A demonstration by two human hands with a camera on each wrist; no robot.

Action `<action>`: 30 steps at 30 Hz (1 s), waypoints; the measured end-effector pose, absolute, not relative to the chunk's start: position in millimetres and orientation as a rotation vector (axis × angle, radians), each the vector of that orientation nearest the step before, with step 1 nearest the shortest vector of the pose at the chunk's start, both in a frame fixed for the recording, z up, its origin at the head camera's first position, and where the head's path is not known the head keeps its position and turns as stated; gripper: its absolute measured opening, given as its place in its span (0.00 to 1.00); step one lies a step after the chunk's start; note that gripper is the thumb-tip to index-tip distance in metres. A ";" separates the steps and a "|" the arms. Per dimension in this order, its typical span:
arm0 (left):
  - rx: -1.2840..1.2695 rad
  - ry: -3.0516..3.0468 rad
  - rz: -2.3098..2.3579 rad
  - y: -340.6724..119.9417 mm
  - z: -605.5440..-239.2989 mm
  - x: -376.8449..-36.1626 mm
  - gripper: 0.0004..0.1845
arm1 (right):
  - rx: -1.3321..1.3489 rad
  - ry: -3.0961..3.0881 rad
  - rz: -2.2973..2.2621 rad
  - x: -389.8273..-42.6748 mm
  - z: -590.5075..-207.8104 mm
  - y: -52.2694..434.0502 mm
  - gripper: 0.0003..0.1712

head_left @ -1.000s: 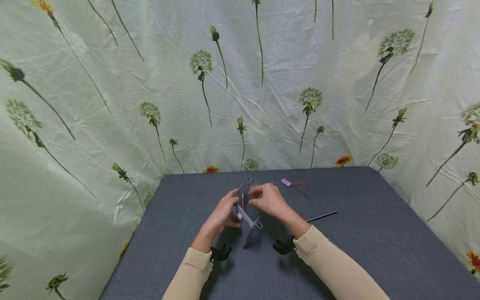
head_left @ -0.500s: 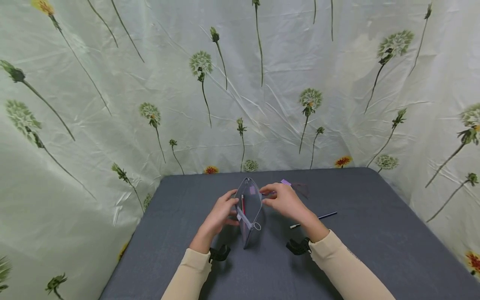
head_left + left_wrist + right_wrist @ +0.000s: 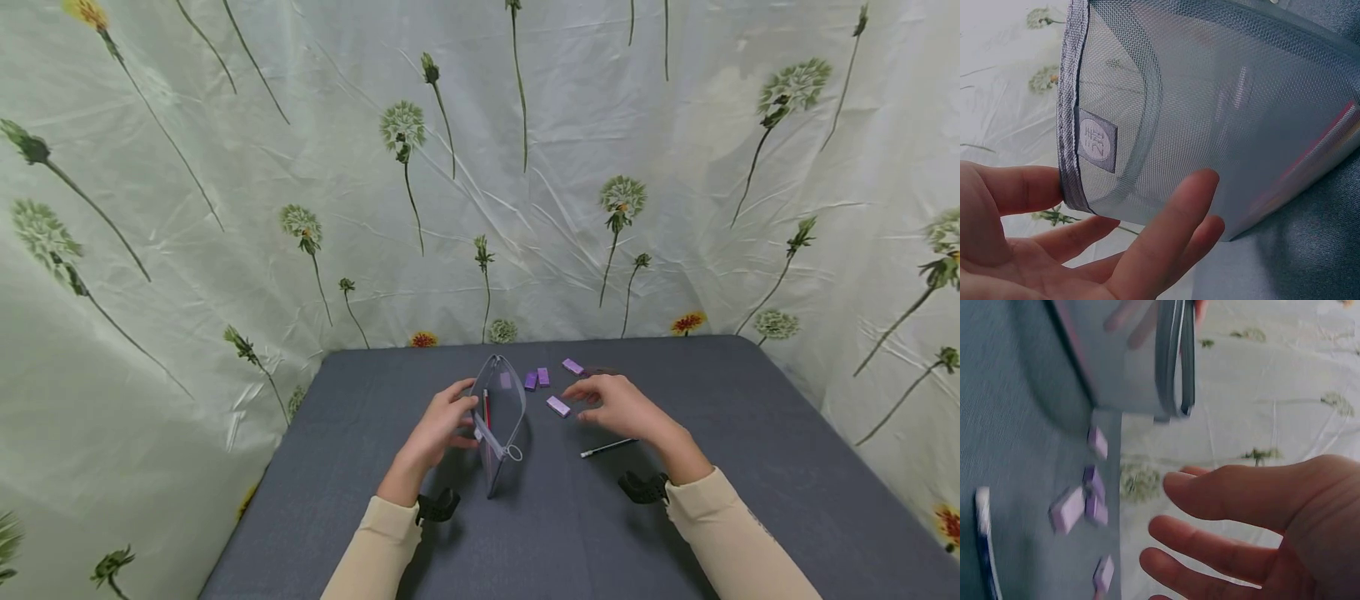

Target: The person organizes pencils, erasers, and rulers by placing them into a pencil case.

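Left fingers (image 3: 1169, 225) lightly round mesh pouch (image 3: 1191, 119), right fingers (image 3: 1210, 547) parted, empty; dark table (image 3: 337, 467), flowered backdrop (image 3: 540, 233).

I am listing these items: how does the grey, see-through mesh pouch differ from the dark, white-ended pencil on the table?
The grey, see-through mesh pouch is broad, while the dark, white-ended pencil is a slim stick. The left hand holds the pouch open; no hand holds the pencil, which lies flat on the table. Both are at the same table.
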State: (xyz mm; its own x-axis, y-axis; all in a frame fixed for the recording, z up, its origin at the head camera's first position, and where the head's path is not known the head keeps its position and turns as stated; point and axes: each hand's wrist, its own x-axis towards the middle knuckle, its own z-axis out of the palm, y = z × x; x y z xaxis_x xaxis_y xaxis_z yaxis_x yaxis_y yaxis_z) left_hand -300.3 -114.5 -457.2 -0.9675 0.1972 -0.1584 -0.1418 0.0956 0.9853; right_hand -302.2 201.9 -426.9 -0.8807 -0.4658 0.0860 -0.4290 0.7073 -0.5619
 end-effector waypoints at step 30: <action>0.037 2.007 1.927 -118.6 -460.6 -301.7 0.30 | -0.605 2.695 -0.847 -314.4 -481.9 269.6 0.15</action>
